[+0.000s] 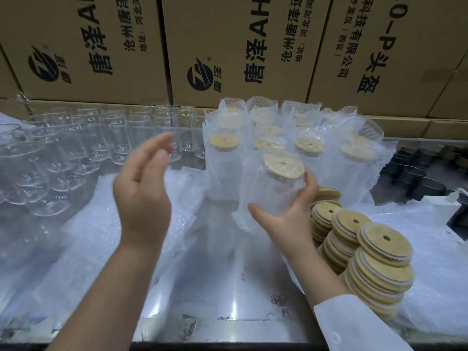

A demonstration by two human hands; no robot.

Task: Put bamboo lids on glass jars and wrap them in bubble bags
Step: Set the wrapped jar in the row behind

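Where the head view looks down on the glossy bench point(228, 300), the right hand point(291, 214) grips a glass jar point(271, 188) sheathed in a knobbly clear bubble bag, thumb in front and fingers curled behind. Its round bamboo lid point(283, 165) (pale, with a small centre hole) is on. The jar tilts just in front of the rows of wrapped jars point(309, 145). The left hand point(144, 188) hovers beside it, fingers relaxed and holding nothing. Smooth bare jars point(101, 140) crowd the left; stacked lids point(367, 254) lean at right, and cardboard boxes point(228, 46) stand behind.
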